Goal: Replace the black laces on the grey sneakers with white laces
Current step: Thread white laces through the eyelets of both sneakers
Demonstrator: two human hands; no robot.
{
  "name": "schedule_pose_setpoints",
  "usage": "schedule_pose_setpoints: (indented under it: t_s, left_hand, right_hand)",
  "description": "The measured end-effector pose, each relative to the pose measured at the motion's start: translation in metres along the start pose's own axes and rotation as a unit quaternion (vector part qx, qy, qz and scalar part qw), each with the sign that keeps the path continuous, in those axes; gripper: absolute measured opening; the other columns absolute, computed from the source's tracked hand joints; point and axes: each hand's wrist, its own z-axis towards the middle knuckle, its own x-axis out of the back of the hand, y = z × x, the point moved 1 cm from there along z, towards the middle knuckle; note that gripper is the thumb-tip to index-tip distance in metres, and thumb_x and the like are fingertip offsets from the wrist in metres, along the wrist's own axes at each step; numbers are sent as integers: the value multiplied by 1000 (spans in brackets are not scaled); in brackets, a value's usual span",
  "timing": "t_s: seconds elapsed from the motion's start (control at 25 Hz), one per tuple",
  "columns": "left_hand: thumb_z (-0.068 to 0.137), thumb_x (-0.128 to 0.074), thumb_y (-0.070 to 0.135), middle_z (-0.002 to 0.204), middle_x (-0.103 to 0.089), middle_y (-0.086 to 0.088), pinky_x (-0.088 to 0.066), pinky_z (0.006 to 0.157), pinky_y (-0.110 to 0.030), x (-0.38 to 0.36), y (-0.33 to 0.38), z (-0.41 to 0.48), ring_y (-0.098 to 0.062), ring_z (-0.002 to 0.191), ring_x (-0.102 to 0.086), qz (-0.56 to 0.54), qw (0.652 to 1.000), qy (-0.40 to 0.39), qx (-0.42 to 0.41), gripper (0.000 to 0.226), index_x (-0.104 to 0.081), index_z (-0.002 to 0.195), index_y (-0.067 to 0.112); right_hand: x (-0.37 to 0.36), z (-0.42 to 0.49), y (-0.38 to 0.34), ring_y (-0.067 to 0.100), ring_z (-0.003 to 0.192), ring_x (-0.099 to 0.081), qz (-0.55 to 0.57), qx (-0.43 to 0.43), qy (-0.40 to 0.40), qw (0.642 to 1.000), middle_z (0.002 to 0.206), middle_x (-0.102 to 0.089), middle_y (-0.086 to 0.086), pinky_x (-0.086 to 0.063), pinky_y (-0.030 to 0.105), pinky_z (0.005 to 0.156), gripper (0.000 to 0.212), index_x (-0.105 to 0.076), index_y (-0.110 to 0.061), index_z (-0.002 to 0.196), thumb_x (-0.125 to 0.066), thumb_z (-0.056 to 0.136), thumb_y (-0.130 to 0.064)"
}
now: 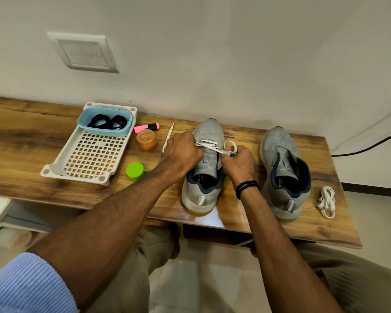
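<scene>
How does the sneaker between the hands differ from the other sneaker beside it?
The sneaker between the hands has a white lace threaded partway; the other sneaker shows no lace. The left hand and right hand both pinch that lace; nothing touches the other, and a bundled spare lace lies beside it. Both are grey, upright, toes toward the wall.

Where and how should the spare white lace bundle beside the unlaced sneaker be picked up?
Pinch the white lace bundle across its middle, coming down from above. It lies flat on the table as a narrow folded hank, loops at both ends, so a middle pinch likely gathers every strand. The unlaced sneaker lies apart, leaving finger room.
</scene>
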Motion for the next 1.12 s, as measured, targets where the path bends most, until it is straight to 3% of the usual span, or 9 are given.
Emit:
schedule_pose_setpoints:
  t_s: [0.16,0.36,0.52,0.6,0.68,0.76,0.88,1.0,1.12]
  left_hand:
    - [84,-51,30,96,-67,-21,-41,66,-35,-3,0,5,-40,89,-61,23,1000,-11,-18,28,-67,92,7]
    - [68,-49,44,86,-68,-11,-41,62,-30,4,11,-1,-32,79,-62,38,997,-51,-31,43,-67,91,13]
    - [74,-55,50,96,-71,-10,-44,65,-30,23,10,-1,-31,85,-62,27,996,-75,26,44,-71,95,15]
    - [84,-54,40,120,-67,-10,-51,84,-35,34,9,3,-31,107,-62,-41,998,-31,25,45,-68,120,17]
    - [85,-53,13,145,-52,-5,-44,107,-42,44,13,9,-24,133,-47,-193,980,14,-50,58,-55,142,22]
    - [88,-52,-3,150,-47,2,-45,107,-34,50,19,12,-16,135,-44,-342,936,-7,-87,64,-52,145,27]
    - [94,-54,-2,136,-61,3,-50,91,-18,52,23,10,-9,113,-59,-400,905,-92,-109,55,-56,140,28]
    - [95,-64,14,101,-75,2,-50,82,-20,51,17,14,-1,91,-66,-347,925,-97,-120,18,-76,109,14]
    - [96,-64,34,95,-68,4,-44,78,-28,44,13,17,-8,87,-62,-262,959,-85,-59,26,-70,108,11]
  right_hand:
    - [4,-4,-5,26,94,-64,3,28,4,1000,99,-71,6,-50,31,76,21,-67,-22,100,-63,82,-12]
    - [-2,-1,-3,15,79,-64,196,1,-45,980,85,-70,-1,-56,44,79,14,-68,-18,86,-70,86,-32]
    - [21,5,-24,9,71,-61,343,17,15,939,77,-67,-3,-47,24,64,24,-65,-15,93,-49,102,-29]
    - [33,3,-37,8,66,-59,344,58,-11,937,70,-62,-3,-46,18,60,25,-64,-17,98,-42,106,-27]
    - [35,-3,-46,7,62,-50,297,120,-63,945,67,-54,-3,-42,17,57,30,-66,-12,96,-41,106,-25]
    - [34,-9,-49,9,61,-43,242,167,-119,948,66,-50,-1,-38,20,57,32,-67,-10,90,-43,105,-24]
    - [32,-12,-50,7,59,-43,174,205,-159,950,64,-50,1,-38,23,59,30,-70,-11,85,-48,103,-21]
    - [35,-7,-47,-3,59,-50,165,208,-122,956,62,-60,-16,-42,23,64,28,-72,-12,85,-52,102,-22]
    - [31,-2,-41,3,62,-54,149,178,-60,971,64,-60,-12,-48,36,66,29,-71,-24,86,-50,101,-35]
